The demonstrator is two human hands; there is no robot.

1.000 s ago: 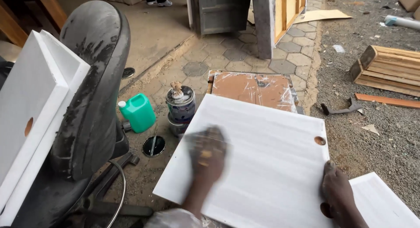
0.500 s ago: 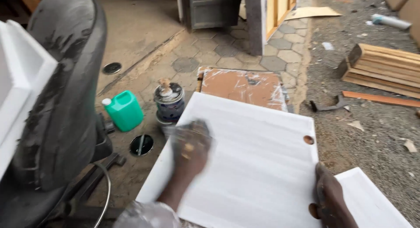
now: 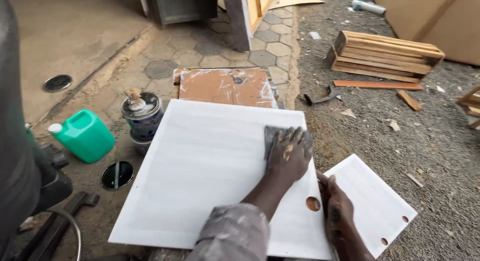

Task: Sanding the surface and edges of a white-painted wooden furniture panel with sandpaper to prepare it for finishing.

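A large white painted panel (image 3: pixel 200 166) lies flat in front of me, with a round hole (image 3: pixel 313 204) near its right edge. My left hand (image 3: pixel 289 153), dusty with paint, presses a small grey piece of sandpaper (image 3: pixel 271 133) flat against the panel's far right part. At the right edge, just below the hole, my right hand (image 3: pixel 339 216) grips the panel. A paint-flecked sleeve covers my left forearm.
A smaller white panel (image 3: pixel 372 201) with holes lies on the gravel to the right. A paint tin (image 3: pixel 142 116), green jerrycan (image 3: pixel 82 136) and round lid (image 3: pixel 117 175) stand left. A brown board (image 3: pixel 225 86) lies behind, stacked wooden slats (image 3: pixel 385 53) far right, a dark chair (image 3: pixel 20 141) at left.
My left hand has slid with the sandpaper from the panel's left part across to its right side. The view has swung right, pushing the chair to the frame's edge.
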